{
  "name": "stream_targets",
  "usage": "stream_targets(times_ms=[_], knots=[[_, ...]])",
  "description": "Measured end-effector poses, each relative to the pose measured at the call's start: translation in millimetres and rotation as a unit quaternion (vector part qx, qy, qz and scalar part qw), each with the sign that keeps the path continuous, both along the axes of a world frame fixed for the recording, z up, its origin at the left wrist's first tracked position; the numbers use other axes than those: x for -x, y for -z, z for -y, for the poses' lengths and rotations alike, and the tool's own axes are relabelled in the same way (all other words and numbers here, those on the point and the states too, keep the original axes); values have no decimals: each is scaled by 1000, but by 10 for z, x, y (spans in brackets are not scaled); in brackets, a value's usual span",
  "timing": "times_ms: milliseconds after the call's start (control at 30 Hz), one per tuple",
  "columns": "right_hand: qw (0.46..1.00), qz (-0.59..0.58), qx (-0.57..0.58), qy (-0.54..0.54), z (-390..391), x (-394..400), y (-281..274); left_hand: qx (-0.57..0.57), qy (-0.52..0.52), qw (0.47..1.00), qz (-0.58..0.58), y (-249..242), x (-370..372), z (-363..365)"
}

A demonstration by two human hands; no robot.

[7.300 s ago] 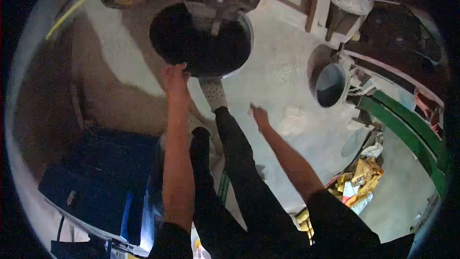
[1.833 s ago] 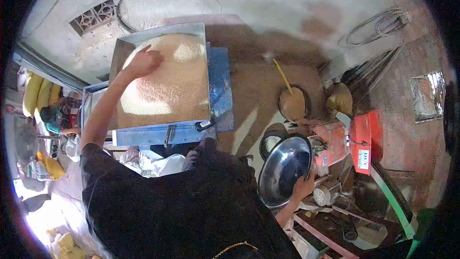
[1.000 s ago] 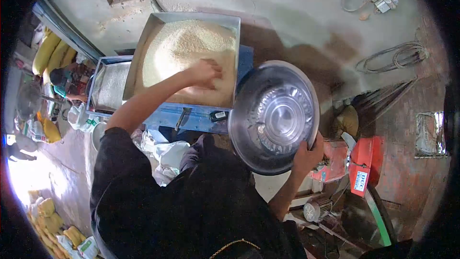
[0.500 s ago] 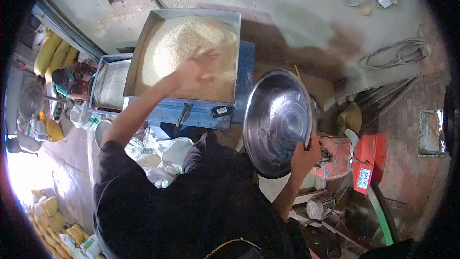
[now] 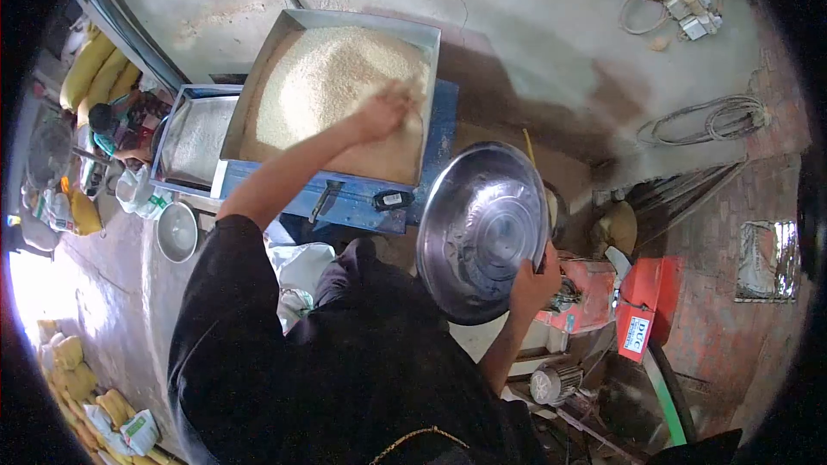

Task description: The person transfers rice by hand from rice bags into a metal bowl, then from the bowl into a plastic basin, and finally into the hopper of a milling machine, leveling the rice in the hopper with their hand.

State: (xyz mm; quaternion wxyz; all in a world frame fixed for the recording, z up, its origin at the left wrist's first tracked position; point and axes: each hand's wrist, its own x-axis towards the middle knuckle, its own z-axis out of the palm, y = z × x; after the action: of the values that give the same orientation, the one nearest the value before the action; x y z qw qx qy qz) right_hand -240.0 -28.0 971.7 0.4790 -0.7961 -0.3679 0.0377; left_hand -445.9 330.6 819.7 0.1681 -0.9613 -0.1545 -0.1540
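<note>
Over the right side of a pale heap of grain that looks like rice (image 5: 310, 77), my left hand (image 5: 388, 110) reaches in with its fingers apart, low at the grain surface and slightly blurred. The heap fills a square metal tray (image 5: 231, 133) on a blue machine frame (image 5: 357, 217). My right hand (image 5: 532, 282) grips the lower right rim of a shiny metal basin (image 5: 465, 250). The basin is tilted, its hollow side facing me, and shows no grain inside. It hangs to the right of the tray, in front of my body.
A second tray (image 5: 200, 146) adjoins on the left, near another person (image 5: 129, 125). A round metal bowl (image 5: 177, 232) and white sacks (image 5: 297, 267) lie below. Red machinery (image 5: 648, 297) and a motor (image 5: 556, 383) stand right. Filled sacks (image 5: 69, 370) pile at lower left.
My left hand has moved right and lower across the grain, toward the tray's right wall. The basin has shifted slightly left and down in view, still in my right hand.
</note>
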Motion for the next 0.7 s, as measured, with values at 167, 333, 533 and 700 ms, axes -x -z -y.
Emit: stream_targets(times_ms=[167,333,533,700], knots=[[998,-60,-22,-3,223,-100,146,23,-104,989,-99,-337,136,-390],[997,-54,-14,51,395,-59,89,92,-157,982,-59,-597,600,-490],[994,-81,-28,67,534,-154,228,342,-259,894,128,-933,1247,-177],[998,-43,-24,49,524,-352,422,348,-473,809,-20,-820,1499,551]])
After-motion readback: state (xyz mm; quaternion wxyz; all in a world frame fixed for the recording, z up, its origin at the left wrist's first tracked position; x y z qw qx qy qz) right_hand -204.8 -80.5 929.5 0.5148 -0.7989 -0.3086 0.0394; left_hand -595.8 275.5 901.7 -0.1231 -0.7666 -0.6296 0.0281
